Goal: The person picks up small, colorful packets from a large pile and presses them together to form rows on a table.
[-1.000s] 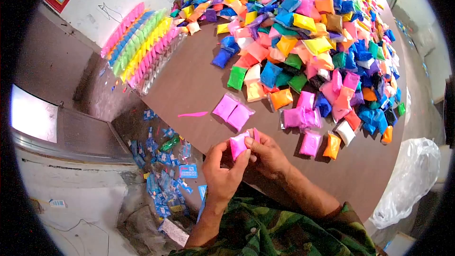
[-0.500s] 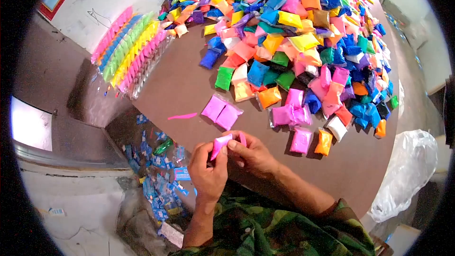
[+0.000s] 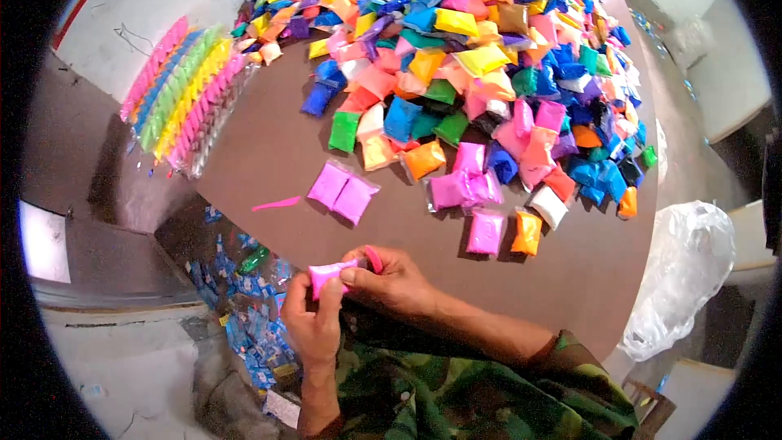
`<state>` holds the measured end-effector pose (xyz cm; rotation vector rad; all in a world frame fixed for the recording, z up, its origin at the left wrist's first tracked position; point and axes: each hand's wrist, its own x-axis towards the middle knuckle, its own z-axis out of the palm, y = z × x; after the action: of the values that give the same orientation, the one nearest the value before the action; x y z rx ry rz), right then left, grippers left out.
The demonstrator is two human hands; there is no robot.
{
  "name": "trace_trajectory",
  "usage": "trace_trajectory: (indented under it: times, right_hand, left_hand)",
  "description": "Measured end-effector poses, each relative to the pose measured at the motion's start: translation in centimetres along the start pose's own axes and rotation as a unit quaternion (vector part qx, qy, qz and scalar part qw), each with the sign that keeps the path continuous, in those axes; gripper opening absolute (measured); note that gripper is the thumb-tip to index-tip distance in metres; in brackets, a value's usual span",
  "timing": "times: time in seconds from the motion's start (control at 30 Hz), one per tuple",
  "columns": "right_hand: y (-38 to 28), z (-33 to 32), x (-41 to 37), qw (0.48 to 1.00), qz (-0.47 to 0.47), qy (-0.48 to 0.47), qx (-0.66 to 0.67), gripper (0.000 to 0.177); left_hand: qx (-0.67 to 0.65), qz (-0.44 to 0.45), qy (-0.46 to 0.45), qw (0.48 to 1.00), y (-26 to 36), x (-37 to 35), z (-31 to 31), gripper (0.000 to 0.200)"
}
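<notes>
A small pink clay-like packet (image 3: 327, 274) is held low over the table's near edge. My left hand (image 3: 316, 318) pinches its left and lower side between thumb and fingers. The fingers of my right hand (image 3: 397, 283) are closed at the packet's right end, thumb against it. A curved pink plastic strip (image 3: 374, 257) sticks up from between my right fingers. On the table beyond lie a similar pink strip (image 3: 277, 204) and a pair of joined pink packets (image 3: 343, 191). Further right are a loose pink packet (image 3: 485, 232) and an orange one (image 3: 527, 233).
A large heap of coloured packets (image 3: 456, 57) covers the far part of the brown table (image 3: 269, 138). Bundled colourful bags (image 3: 179, 98) stand beyond its left edge. Blue wrappers (image 3: 252, 330) lie below left; a clear plastic bag (image 3: 680, 277) hangs at right.
The view has shifted, so the table items appear further left. The packet in my hands has turned from tilted to nearly level, and both hands appear lower and further left.
</notes>
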<state>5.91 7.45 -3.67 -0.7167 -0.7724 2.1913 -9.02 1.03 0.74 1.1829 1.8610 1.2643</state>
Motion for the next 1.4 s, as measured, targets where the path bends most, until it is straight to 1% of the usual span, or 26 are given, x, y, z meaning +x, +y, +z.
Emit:
trace_trajectory:
  times: [0.03, 0.1, 0.13, 0.17, 0.23, 0.3, 0.4, 0.43, 0.5, 0.53, 0.63, 0.83, 0.93, 1.0, 1.03, 1.1, 1.2, 1.23, 1.3, 1.33, 1.4]
  right_hand:
    - [-0.1, -0.1, 0.1, 1.0, 0.009, -0.002, -0.008, 0.022]
    - [-0.9, -0.4, 0.1, 0.999, 0.022, -0.016, -0.038, 0.023]
    - [-1.0, -0.3, 0.0, 0.999, 0.012, -0.024, -0.033, 0.024]
    - [-1.0, 0.0, 0.1, 0.999, 0.001, -0.032, -0.029, 0.024]
    - [-0.8, 0.3, 0.3, 0.999, -0.008, -0.038, -0.003, 0.026]
    - [-0.6, 0.1, 0.4, 0.999, -0.012, -0.046, -0.022, 0.027]
    - [-0.4, -0.5, 0.6, 0.998, -0.027, -0.047, -0.044, 0.028]
    - [-0.3, -0.6, 0.5, 0.997, -0.032, -0.046, -0.049, 0.028]
    - [-0.2, -0.5, 0.5, 0.999, -0.03, -0.04, -0.011, 0.026]
    - [-0.1, -0.4, 0.4, 0.999, -0.03, -0.036, 0.009, 0.025]
    - [-0.4, -0.1, 0.0, 0.998, -0.046, -0.038, -0.001, 0.022]
    - [-0.4, -0.2, 0.1, 0.995, -0.077, -0.043, -0.055, 0.019]
    - [0.2, 0.4, 0.6, 0.995, -0.082, -0.045, -0.028, 0.02]
    - [0.5, 0.4, 0.8, 0.993, -0.1, -0.036, -0.043, 0.022]
    - [0.6, 0.3, 0.8, 0.992, -0.11, -0.03, -0.05, 0.024]
    - [0.6, 0.1, 1.0, 0.993, -0.095, -0.037, -0.051, 0.025]
    - [1.3, -0.4, 1.5, 0.994, -0.085, -0.033, -0.061, 0.026]
    - [1.5, -0.5, 1.5, 0.994, -0.083, -0.029, -0.066, 0.026]
    - [1.3, -0.1, 1.1, 0.996, -0.09, -0.013, -0.019, 0.025]
    - [1.0, 0.1, 0.9, 0.996, -0.092, -0.007, 0.004, 0.024]
    - [1.4, -0.3, 1.1, 0.994, -0.107, -0.01, -0.006, 0.024]
  left_hand:
    - [0.031, 0.019, 0.01, 0.999, -0.4, 0.2, -0.1, 0.02]
    - [0.035, 0.027, 0.006, 0.999, -0.2, 0.5, -0.4, 0.018]
    - [0.038, 0.031, 0.004, 0.999, 0.1, 0.6, -0.3, 0.018]
    - [0.01, 0.045, 0.021, 0.999, 0.4, 0.6, 0.1, 0.02]
    - [0.014, 0.052, 0.023, 0.998, 0.9, 0.6, 0.1, 0.019]
    - [0.039, 0.059, 0.012, 0.997, 0.8, 0.7, 0.0, 0.02]
    - [0.03, 0.015, -0.025, 0.999, -0.1, 0.9, -0.8, 0.019]
    - [-0.003, 0.007, -0.032, 0.999, -0.3, 0.9, -0.7, 0.019]
    - [-0.069, -0.009, -0.046, 0.997, -0.5, 0.9, -0.3, 0.021]
    - [-0.062, -0.006, -0.047, 0.997, -0.3, 0.9, -0.1, 0.022]
    - [-0.047, 0.0, -0.047, 0.998, 0.4, 0.8, 0.2, 0.024]
    - [-0.007, 0.017, -0.037, 0.999, -1.0, 1.2, -0.7, 0.025]
    - [0.039, 0.039, -0.023, 0.998, -0.9, 1.5, -1.0, 0.024]
    - [0.056, 0.053, -0.022, 0.997, -0.2, 1.7, -1.1, 0.024]
    - [0.047, 0.047, -0.021, 0.998, -0.3, 1.8, -1.0, 0.024]
    - [0.028, 0.036, -0.019, 0.999, -0.4, 1.9, -0.8, 0.024]
    - [0.018, 0.037, -0.035, 0.999, 0.7, 1.8, -0.1, 0.022]
    - [-0.007, 0.028, -0.041, 0.999, 0.7, 1.8, 0.1, 0.022]
    - [-0.055, 0.007, -0.051, 0.997, 0.4, 1.6, 0.4, 0.022]
    - [-0.059, 0.002, -0.047, 0.997, 0.3, 1.6, 0.5, 0.022]
    - [-0.068, -0.008, -0.039, 0.997, 0.1, 1.6, 0.8, 0.021]
